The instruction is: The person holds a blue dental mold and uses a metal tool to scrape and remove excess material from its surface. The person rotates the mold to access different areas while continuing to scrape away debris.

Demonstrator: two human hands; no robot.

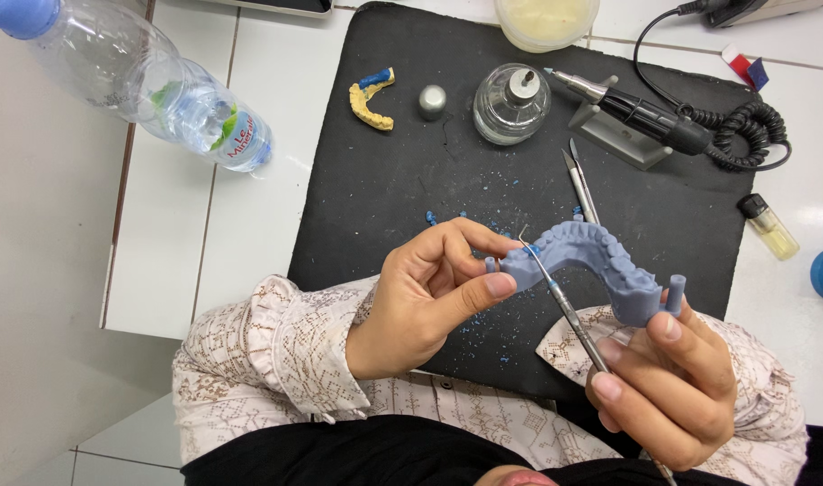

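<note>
I am raising both hands side by side in front of my chest. My left hand (429, 292) is pinching with thumb and curled fingers; my right hand (668, 387) is gripping between thumb and fingertips, its palm turned toward me.

At your upper left, a clear plastic water bottle (150, 85) with a blue cap lies on the worktop (173, 243); its wraparound label (238, 139) is white, green and blue. No signs or screens appear.
</note>
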